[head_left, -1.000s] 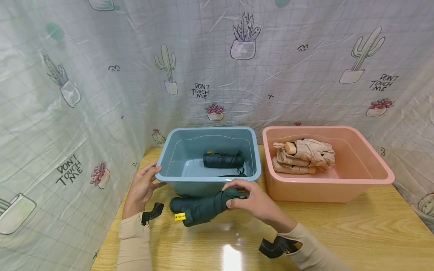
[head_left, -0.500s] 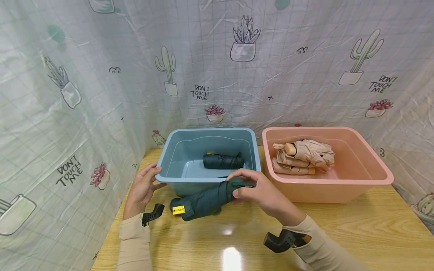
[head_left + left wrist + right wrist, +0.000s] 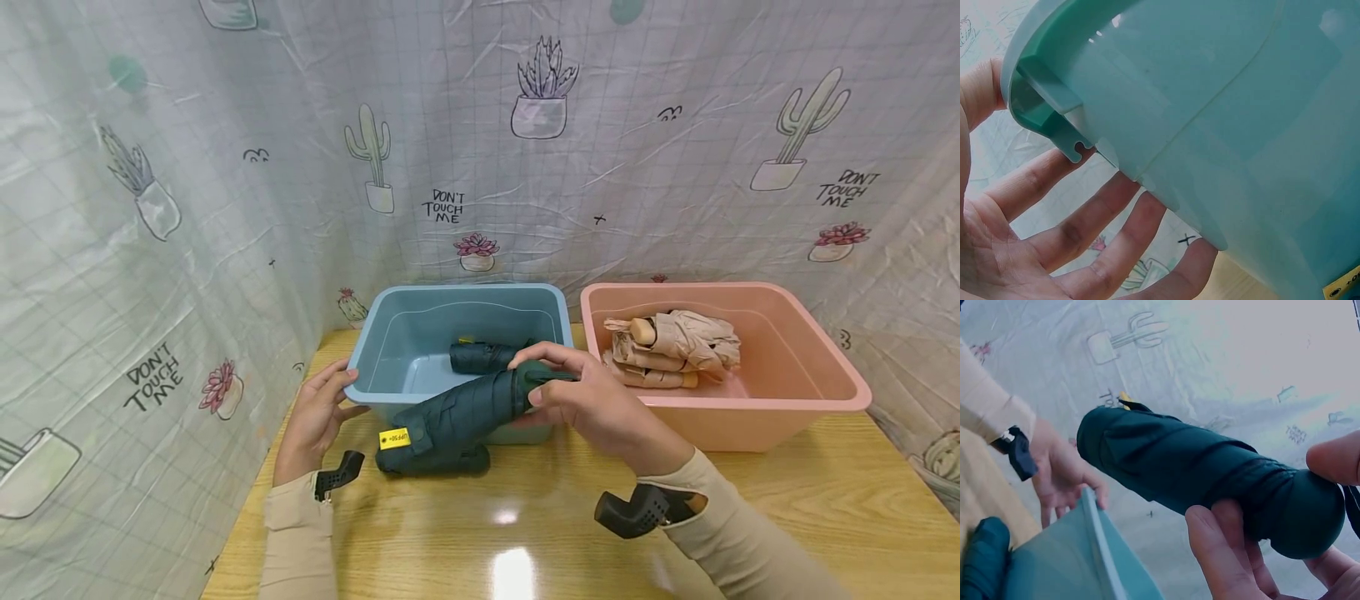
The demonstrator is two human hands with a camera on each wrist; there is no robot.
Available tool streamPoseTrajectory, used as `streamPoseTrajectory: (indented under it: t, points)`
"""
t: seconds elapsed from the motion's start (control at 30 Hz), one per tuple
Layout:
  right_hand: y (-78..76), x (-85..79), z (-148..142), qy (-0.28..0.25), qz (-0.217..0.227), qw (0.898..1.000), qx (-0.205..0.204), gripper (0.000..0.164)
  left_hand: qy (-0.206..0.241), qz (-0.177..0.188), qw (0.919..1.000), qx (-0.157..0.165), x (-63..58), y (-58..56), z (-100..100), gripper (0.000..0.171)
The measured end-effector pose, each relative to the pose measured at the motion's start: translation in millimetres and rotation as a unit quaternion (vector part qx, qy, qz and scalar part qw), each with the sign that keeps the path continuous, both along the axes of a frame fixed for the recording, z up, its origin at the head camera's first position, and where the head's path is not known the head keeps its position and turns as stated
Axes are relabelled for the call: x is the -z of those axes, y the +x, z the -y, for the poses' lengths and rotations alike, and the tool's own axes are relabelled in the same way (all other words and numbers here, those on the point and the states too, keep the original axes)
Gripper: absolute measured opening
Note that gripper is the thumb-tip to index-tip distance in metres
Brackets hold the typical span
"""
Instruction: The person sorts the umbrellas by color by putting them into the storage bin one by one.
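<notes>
My right hand [image 3: 596, 400] grips a folded dark green umbrella [image 3: 472, 408] by its handle end, with thumb and fingers around it. The umbrella is raised and slants over the front rim of the blue bin [image 3: 405, 400], a yellow tag hanging at its far end. In the right wrist view the umbrella [image 3: 1172, 459] crosses above the bin's edge. My left hand [image 3: 318, 408] holds the bin's left front corner, thumb at the rim. The left wrist view has the fingers of this hand [image 3: 1091, 244] against the bin's outer wall. One dark green umbrella [image 3: 476, 357] lies inside.
Another dark green folded umbrella [image 3: 468, 463] lies on the wooden table [image 3: 420, 542] before the blue bin. To the right stands a pink bin [image 3: 750, 403] with several beige folded umbrellas [image 3: 675, 342]. A printed curtain [image 3: 637, 167] hangs behind.
My right hand has lifted the umbrella up and to the right, from beside the table umbrella to over the blue bin's front rim. The left hand has stayed at the bin's corner.
</notes>
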State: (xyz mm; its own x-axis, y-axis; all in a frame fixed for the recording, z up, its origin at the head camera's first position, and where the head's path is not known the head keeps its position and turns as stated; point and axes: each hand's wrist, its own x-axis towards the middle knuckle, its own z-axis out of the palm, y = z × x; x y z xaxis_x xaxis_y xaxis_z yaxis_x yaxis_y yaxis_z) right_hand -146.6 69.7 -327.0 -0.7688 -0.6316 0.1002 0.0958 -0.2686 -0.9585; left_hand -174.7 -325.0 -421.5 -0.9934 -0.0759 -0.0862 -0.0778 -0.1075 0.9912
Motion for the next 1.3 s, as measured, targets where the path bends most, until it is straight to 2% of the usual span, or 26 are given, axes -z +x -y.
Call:
streamPoseTrajectory:
  t: [0.33, 0.67, 0.8, 0.93, 1.1, 1.3]
  points:
    - [-7.1, -16.1, 1, -0.035, 0.015, 0.999, 0.002, 0.033, 0.002, 0.003, 1.0000, 0.002, 1.1, -0.1, 1, 0.048]
    - [-12.8, -34.1, 9, -0.050, 0.044, 0.996, 0.057, 0.033, 0.008, 0.004, 0.9999, 0.011, 0.5, 0.1, 3, 0.049]
    - [-16.9, -40.4, 15, -0.038, 0.056, 0.995, 0.076, 0.031, 0.010, 0.005, 0.9998, 0.014, 1.1, 0.8, 4, 0.050]
    - [-25.2, -42.4, 20, -0.020, 0.070, 0.993, 0.093, 0.029, 0.011, 0.002, 0.9999, 0.010, 1.4, 0.2, 4, 0.042]
    - [-42.5, -38.3, 31, 0.008, 0.080, 0.990, 0.115, 0.030, 0.015, -0.004, 0.9998, 0.012, 2.2, 0.2, 5, 0.034]
    - [-62.7, -34.3, 43, 0.053, 0.095, 0.984, 0.142, 0.030, 0.016, -0.007, 0.9997, 0.016, 2.9, -0.8, 6, 0.035]
